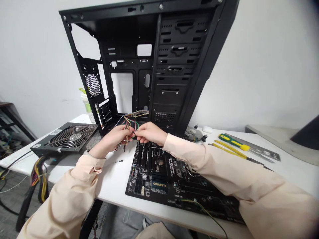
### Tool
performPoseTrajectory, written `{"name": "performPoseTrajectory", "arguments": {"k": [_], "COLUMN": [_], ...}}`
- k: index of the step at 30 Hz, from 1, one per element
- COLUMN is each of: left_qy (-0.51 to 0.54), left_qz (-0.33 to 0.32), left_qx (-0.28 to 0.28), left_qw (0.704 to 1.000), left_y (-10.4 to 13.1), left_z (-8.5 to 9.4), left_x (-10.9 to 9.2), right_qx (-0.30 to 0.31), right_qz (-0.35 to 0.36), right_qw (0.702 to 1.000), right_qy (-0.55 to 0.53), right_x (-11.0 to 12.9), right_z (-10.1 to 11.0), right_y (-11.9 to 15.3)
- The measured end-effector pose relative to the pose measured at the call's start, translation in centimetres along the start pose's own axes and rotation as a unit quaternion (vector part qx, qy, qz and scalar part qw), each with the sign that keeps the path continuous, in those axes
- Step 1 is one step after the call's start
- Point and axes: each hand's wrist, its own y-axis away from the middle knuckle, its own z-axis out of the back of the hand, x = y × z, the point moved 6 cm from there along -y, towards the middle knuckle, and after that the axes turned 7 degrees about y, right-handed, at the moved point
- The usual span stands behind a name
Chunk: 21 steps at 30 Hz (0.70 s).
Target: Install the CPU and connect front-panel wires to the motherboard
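Thin wires (129,121) in red, green, yellow, white and blue trail in a loose bundle out of the open black computer case (159,66) and hang above the bench (114,179). Both hands, left hand (117,136) and right hand (149,132), pinch them together, fingertips nearly touching, just beyond the motherboard (161,172).
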Motion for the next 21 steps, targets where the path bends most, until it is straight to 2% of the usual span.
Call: {"name": "performPoseTrajectory", "arguments": {"k": [5, 7, 12, 17, 21], "left_qy": [-0.007, -0.003, 0.006, 0.010, 0.009], "left_qz": [0.008, 0.009, 0.010, 0.015, -0.003], "left_qx": [0.012, 0.020, 0.037, 0.046, 0.052], "left_qw": [1.000, 1.000, 0.999, 0.999, 0.999], "left_y": [-0.1, -0.1, -0.1, -0.3, -0.3], "left_z": [-0.1, -0.1, -0.4, -0.5, -0.5], "left_x": [0.2, 0.3, 0.3, 0.6, 0.5], "right_qx": [-0.128, -0.148, -0.103, -0.099, -0.070], "right_qz": [0.095, 0.122, 0.117, 0.097, 0.120], "right_qw": [0.983, 0.973, 0.973, 0.967, 0.960], "right_qy": [0.096, 0.125, 0.171, 0.214, 0.244], "right_x": [1.1, 1.9, 2.8, 2.7, 3.0], "right_z": [1.7, 2.1, 1.6, 1.5, 1.1], "right_y": [0.2, 0.3, -0.4, -1.2, -0.9]}}
